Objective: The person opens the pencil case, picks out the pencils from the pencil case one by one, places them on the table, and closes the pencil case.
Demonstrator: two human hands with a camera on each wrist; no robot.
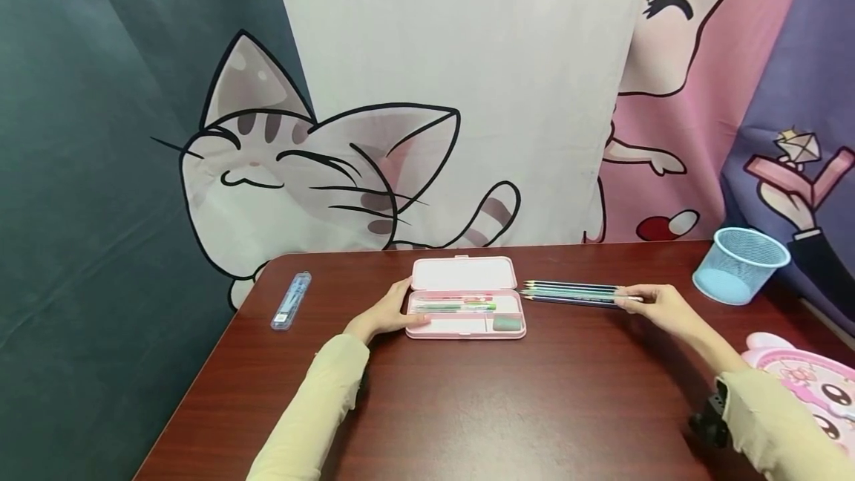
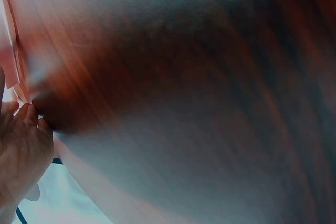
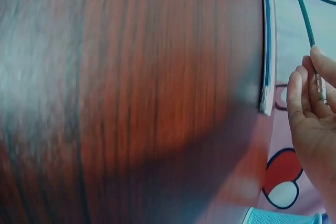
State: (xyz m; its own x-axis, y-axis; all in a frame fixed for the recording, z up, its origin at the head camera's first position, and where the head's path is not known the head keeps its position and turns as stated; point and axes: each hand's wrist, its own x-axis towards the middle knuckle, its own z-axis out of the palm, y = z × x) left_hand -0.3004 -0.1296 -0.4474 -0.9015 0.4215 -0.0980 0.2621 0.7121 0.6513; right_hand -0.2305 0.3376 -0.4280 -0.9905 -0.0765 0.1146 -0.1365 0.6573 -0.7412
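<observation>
An opened pink pencil case (image 1: pixel 461 275) lies on the table with its lid folded back. Several slim pens or pencils (image 1: pixel 461 304) and a grey-green eraser (image 1: pixel 507 324) are inside it. At the case's left end, my left hand (image 1: pixel 387 312) grips the side, thumb over the front part and fingers toward the hinge. My right hand (image 1: pixel 661 306) pinches a green pencil (image 3: pixel 303 9) near its end, raised above the table in the right wrist view. Beneath it, several dark and blue pencils (image 1: pixel 568 300) lie side by side, right of the case.
A blue mesh pen cup (image 1: pixel 738 273) stands at the back right. A pink cartoon-faced item (image 1: pixel 811 384) lies at the right edge, beside my right sleeve. Far left on the table (image 1: pixel 494 407) is a slim clear-blue packet (image 1: pixel 291 301). Printed curtains hang behind.
</observation>
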